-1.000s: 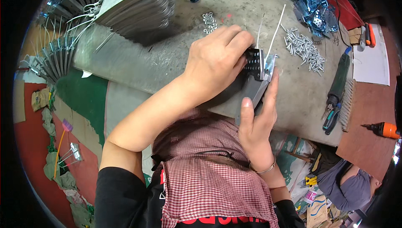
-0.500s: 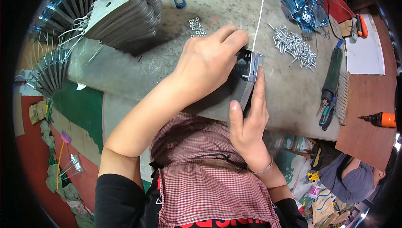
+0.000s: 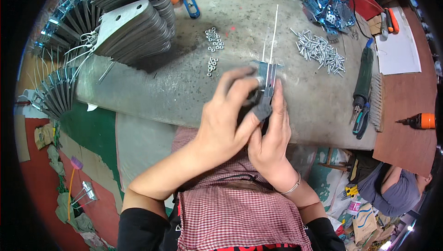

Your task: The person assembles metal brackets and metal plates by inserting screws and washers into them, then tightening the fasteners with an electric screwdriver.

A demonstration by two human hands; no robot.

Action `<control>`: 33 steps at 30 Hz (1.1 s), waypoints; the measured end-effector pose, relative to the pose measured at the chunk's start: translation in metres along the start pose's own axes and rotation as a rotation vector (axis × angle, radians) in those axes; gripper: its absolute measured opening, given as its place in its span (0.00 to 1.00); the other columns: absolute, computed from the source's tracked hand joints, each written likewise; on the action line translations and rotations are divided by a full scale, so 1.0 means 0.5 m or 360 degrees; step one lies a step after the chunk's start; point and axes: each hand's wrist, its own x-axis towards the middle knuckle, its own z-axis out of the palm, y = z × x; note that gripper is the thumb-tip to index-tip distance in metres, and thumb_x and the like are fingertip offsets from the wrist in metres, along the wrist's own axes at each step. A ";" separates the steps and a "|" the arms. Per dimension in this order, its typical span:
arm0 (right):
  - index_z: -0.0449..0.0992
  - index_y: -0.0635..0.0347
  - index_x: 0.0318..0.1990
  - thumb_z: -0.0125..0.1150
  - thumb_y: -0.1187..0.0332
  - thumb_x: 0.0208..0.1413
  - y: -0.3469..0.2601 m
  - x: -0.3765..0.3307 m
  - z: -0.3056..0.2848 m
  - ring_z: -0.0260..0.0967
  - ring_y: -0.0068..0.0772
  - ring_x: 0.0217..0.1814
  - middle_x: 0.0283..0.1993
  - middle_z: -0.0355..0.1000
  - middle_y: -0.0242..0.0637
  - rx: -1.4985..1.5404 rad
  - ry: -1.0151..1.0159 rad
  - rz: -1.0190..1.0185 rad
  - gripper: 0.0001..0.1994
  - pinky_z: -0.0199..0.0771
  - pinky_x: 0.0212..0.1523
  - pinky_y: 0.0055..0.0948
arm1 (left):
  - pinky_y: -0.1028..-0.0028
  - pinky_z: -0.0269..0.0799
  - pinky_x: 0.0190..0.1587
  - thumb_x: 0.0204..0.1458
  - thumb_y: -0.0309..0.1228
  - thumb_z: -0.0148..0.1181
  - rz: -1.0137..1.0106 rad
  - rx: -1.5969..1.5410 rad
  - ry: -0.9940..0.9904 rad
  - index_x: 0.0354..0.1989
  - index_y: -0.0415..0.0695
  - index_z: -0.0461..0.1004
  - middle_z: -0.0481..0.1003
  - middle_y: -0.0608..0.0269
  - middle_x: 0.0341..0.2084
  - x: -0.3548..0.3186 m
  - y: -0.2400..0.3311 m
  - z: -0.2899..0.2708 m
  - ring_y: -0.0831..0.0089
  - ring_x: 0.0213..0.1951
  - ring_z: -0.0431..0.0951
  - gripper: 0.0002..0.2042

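A: State the layout at the far left.
B: Dark metal strips with thin wires (image 3: 61, 93) stand fanned out. To their right, a stack of grey metal plates (image 3: 134, 34) rests on the worktop (image 3: 157, 101); the front plate has two round holes.

A: Continue toward the centre.
B: A small blue hand tool (image 3: 191, 7) lies beside the stack. Loose hex nuts (image 3: 212, 60) follow, beyond the left hand (image 3: 221, 119).

A: Report the left fingers.
B: Curled at the left side of the metal assembly, thumb near its lower end. Motion blur applies; whether they grip or merely touch cannot be determined.

A: Locate the metal assembly (image 3: 271, 78).
B: Between the two hands, near the front edge of the worktop. Two white wires (image 3: 275, 34) extend from its far end, away from the person.

A: Report the right hand (image 3: 271, 152).
B: Fingers extended along the right side, thumb opposed, clamped on the assembly.

A: Complete the right side.
B: Loose screws (image 3: 320, 53) lie in a heap; blue perforated brackets (image 3: 330, 13) are piled beyond. Next come a dark green corded power tool (image 3: 363, 76), teal-and-black pliers (image 3: 362, 122) and a brush (image 3: 377, 103).
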 end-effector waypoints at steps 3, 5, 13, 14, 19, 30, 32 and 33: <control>0.45 0.73 0.65 0.55 0.68 0.50 -0.008 -0.001 -0.007 0.60 0.59 0.58 0.62 0.55 0.61 0.0006 -0.0079 -0.0004 0.37 0.60 0.56 0.48 | 0.64 0.74 0.41 0.48 0.26 0.57 0.0035 0.0052 0.0063 0.50 0.40 0.63 0.65 0.45 0.49 -0.007 -0.014 0.011 0.50 0.41 0.75 0.20; 0.42 0.72 0.66 0.60 0.68 0.46 -0.007 -0.005 -0.021 0.57 0.58 0.61 0.64 0.52 0.61 0.0013 -0.0193 0.0004 0.42 0.57 0.59 0.49 | 0.63 0.74 0.41 0.47 0.27 0.57 0.0218 0.0159 0.0054 0.51 0.41 0.62 0.66 0.45 0.49 -0.005 -0.025 0.017 0.48 0.41 0.75 0.21; 0.72 0.61 0.51 0.62 0.64 0.47 0.092 0.082 -0.223 0.63 0.45 0.58 0.53 0.68 0.45 -0.0366 -0.0244 0.0098 0.22 0.59 0.58 0.41 | 0.58 0.69 0.41 0.48 0.32 0.57 0.0410 0.0347 0.0034 0.53 0.42 0.60 0.70 0.43 0.44 -0.020 -0.059 0.014 0.46 0.40 0.73 0.23; 0.74 0.61 0.47 0.61 0.64 0.48 0.128 0.093 -0.256 0.65 0.44 0.56 0.51 0.71 0.44 -0.0390 0.0055 0.0374 0.18 0.62 0.56 0.38 | 0.58 0.69 0.40 0.48 0.32 0.57 0.0445 0.0429 0.0069 0.53 0.42 0.60 0.70 0.43 0.43 -0.023 -0.055 0.014 0.47 0.38 0.73 0.23; 0.65 0.57 0.57 0.59 0.56 0.46 0.264 0.179 -0.378 0.69 0.50 0.50 0.47 0.71 0.51 -0.1487 -0.0100 0.0824 0.30 0.68 0.50 0.41 | 0.58 0.69 0.38 0.50 0.36 0.57 0.0465 0.0451 0.0152 0.53 0.42 0.60 0.71 0.43 0.41 -0.033 -0.054 0.019 0.47 0.37 0.74 0.23; 0.68 0.67 0.41 0.61 0.65 0.49 0.172 0.160 -0.311 0.65 0.26 0.28 0.28 0.67 0.37 0.1237 0.0879 0.0943 0.16 0.69 0.31 0.23 | 0.65 0.69 0.33 0.44 0.37 0.62 0.0539 0.0493 0.0075 0.54 0.41 0.62 0.72 0.48 0.39 -0.020 -0.056 0.022 0.54 0.34 0.74 0.28; 0.66 0.69 0.45 0.57 0.61 0.53 0.104 0.154 -0.280 0.66 0.27 0.31 0.29 0.66 0.37 0.1928 0.0554 0.0830 0.20 0.70 0.38 0.27 | 0.64 0.69 0.33 0.45 0.39 0.62 0.0604 0.0429 0.0148 0.54 0.41 0.62 0.72 0.48 0.40 -0.020 -0.067 0.016 0.53 0.34 0.74 0.28; 0.65 0.69 0.47 0.55 0.60 0.54 0.082 0.152 -0.258 0.66 0.28 0.31 0.29 0.66 0.36 0.2024 0.0632 0.0815 0.20 0.70 0.40 0.30 | 0.64 0.69 0.33 0.45 0.39 0.62 0.0588 0.0444 0.0144 0.54 0.41 0.62 0.72 0.48 0.40 -0.020 -0.069 0.016 0.53 0.34 0.74 0.28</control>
